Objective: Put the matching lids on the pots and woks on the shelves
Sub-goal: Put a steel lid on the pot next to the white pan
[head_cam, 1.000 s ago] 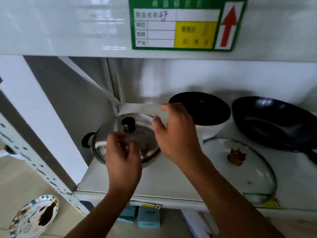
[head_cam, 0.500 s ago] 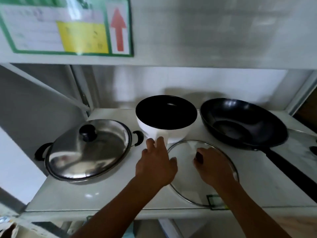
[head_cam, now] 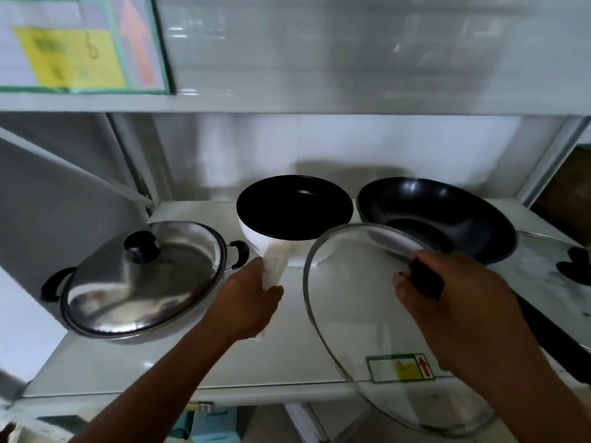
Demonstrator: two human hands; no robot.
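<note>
A white pan with a black inside (head_cam: 294,215) stands mid-shelf. My left hand (head_cam: 246,302) grips its white handle (head_cam: 274,270). My right hand (head_cam: 460,302) holds the dark knob (head_cam: 425,278) of a large glass lid (head_cam: 361,314), which is lifted and tilted in front of the shelf, to the right of the pan. At the left a steel pot (head_cam: 140,282) wears its steel lid with a black knob. A black wok (head_cam: 438,219) sits open at the right.
Another glass lid with a dark knob (head_cam: 572,270) lies at the far right of the white shelf (head_cam: 128,362). The wok's long black handle (head_cam: 556,340) runs toward the front right. An upper shelf with a green label (head_cam: 80,43) hangs overhead.
My right hand has lifted the glass lid off the shelf and tilted it up. My left hand has closed on the white pan's handle. Earlier, both hands left the steel lid on its pot.
</note>
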